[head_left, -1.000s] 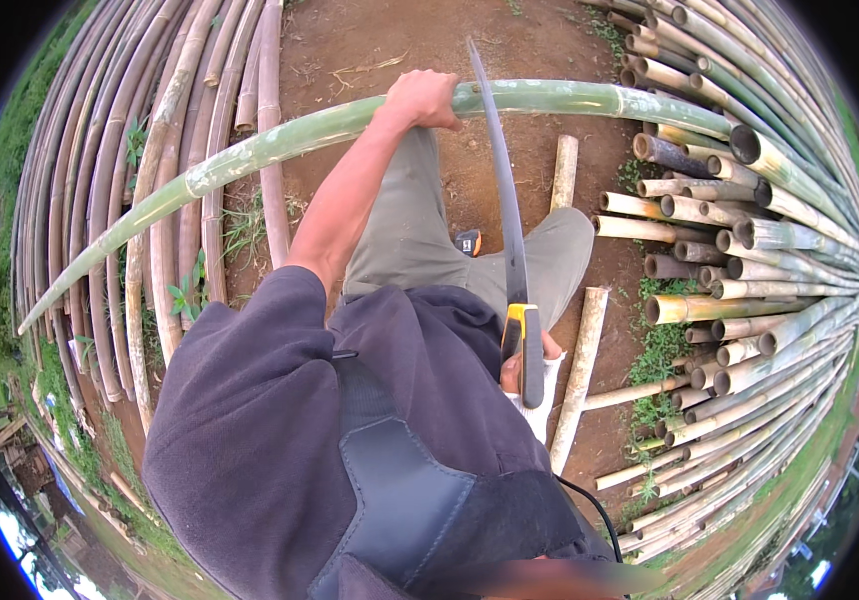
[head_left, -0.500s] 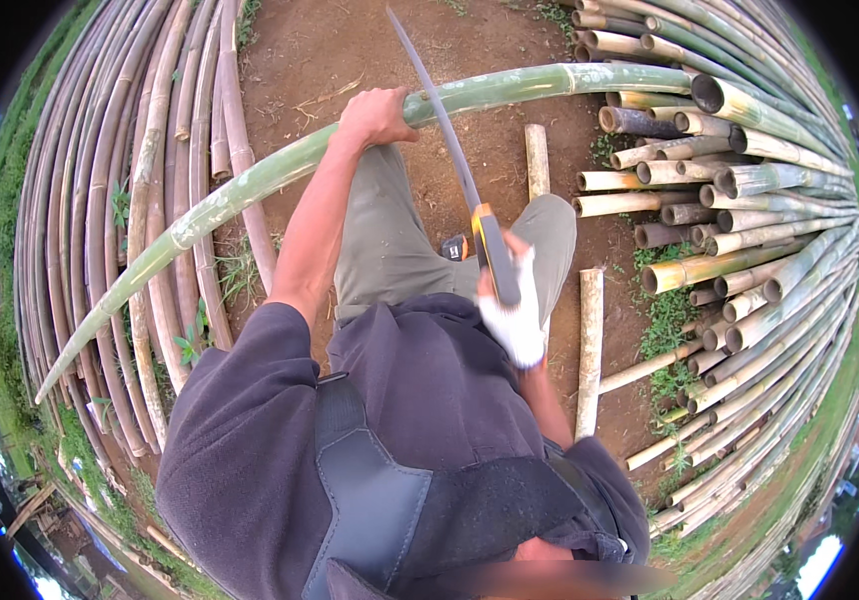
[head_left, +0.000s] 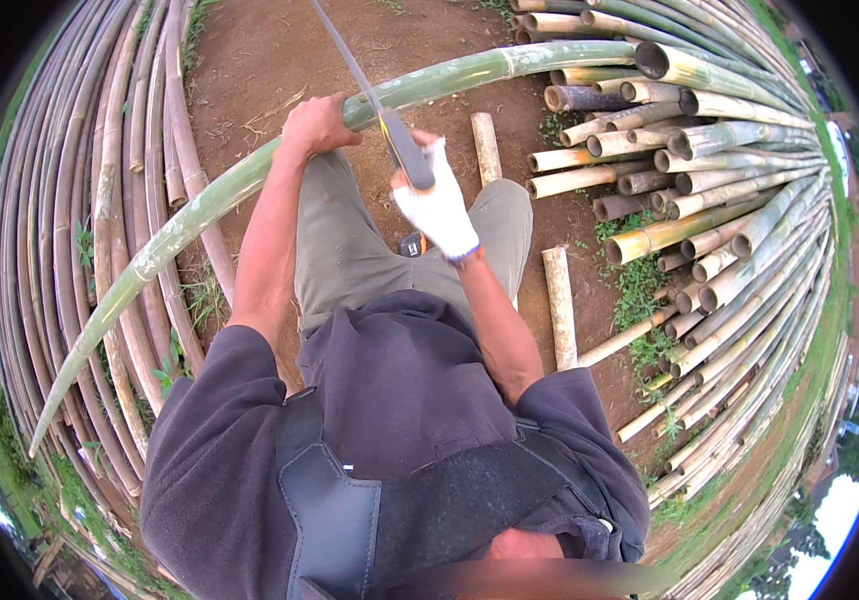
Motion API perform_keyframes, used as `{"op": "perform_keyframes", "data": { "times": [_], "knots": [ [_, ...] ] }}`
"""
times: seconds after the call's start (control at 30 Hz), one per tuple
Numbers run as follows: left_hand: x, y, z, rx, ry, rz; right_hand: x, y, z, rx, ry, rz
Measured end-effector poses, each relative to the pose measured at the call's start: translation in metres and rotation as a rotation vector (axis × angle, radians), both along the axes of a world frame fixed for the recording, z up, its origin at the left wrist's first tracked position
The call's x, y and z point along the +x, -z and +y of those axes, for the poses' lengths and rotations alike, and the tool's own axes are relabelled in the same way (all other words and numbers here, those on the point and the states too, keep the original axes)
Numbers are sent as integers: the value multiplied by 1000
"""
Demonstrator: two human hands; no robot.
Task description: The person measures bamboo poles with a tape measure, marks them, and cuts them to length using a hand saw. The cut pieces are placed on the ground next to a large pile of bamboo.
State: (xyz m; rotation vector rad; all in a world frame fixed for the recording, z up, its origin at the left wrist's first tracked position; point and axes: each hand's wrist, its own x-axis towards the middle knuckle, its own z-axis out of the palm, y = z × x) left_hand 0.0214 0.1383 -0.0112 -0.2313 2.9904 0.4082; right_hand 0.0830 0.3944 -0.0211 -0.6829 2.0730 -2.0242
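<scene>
A long green bamboo pole [head_left: 225, 193] runs across in front of me, from the lower left up to the stack on the right. My bare left hand [head_left: 322, 125] grips it from above, near my left knee. In a white glove, my right hand [head_left: 440, 200] is closed round the dark handle of a handsaw [head_left: 346, 60], which has a yellow patch where the blade starts. The blade crosses the pole just right of my left hand, and its tip reaches the top edge of the view. Glove and handle hide part of my right fingers.
Cut bamboo poles [head_left: 710, 75] are stacked at the right, open ends toward me. More long brown poles [head_left: 80, 180] lie at the left. Short bamboo pieces [head_left: 559, 305] rest on the brown soil [head_left: 250, 60]. A small black and orange object [head_left: 412, 245] is between my legs.
My right hand has pushed the saw forward, away from my body, so its handle is now close to the pole. My left hand keeps its grip. The whole view has shifted somewhat.
</scene>
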Motion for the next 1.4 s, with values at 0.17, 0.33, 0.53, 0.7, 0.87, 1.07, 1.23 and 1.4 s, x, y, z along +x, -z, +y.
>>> {"op": "perform_keyframes", "data": {
  "times": [0.17, 0.33, 0.53, 0.7, 0.87, 1.07, 1.23, 1.4],
  "knots": [
    [10, 4, -9, -24, -34, -31, 168, -6, 143, 292, 73, -132],
    [12, 2, -15, -34, -63, 3, 125, -11, 99, 217, 56, -67],
    [-2, 2, -6, -23, 9, 42, -22, 1, -6, -37, -4, 6],
    [1, 12, -12, -37, 4, -17, 105, 5, 77, 177, 101, -41],
    [9, 14, -7, -38, -34, -36, 174, -5, 140, 287, 116, -31],
    [-6, 4, 0, -60, -35, -7, -3, -8, 18, -24, -18, -102],
    [9, 5, -2, -29, -10, -5, 52, -5, 40, 37, -21, -171],
    [9, 4, -5, -20, -31, -34, 195, 10, 160, 319, 164, -62]
  ]
}}
